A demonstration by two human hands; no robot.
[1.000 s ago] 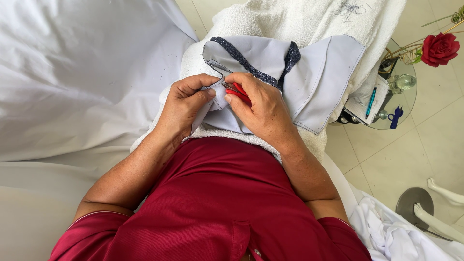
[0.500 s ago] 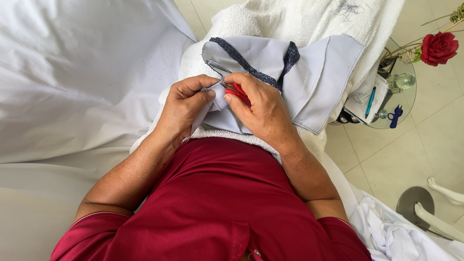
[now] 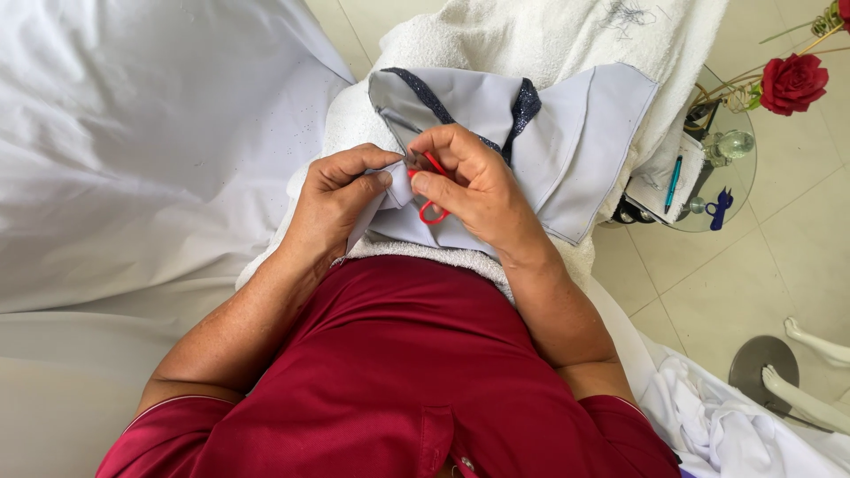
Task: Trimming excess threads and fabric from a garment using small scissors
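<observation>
Two hands work on a grey cloth with small red scissors.

The left hand (image 3: 341, 199) pinches the edge of the grey cloth (image 3: 567, 150), fingers closed on it. The right hand (image 3: 469, 190) is closed around the red scissors (image 3: 432, 211), held right at that pinched edge. The cloth has a dark blue trim (image 3: 522, 102) and lies on a white towel (image 3: 531, 35) in front of the person. A red rose (image 3: 792, 84) stands on a glass tabletop (image 3: 739, 190) to the right.
</observation>
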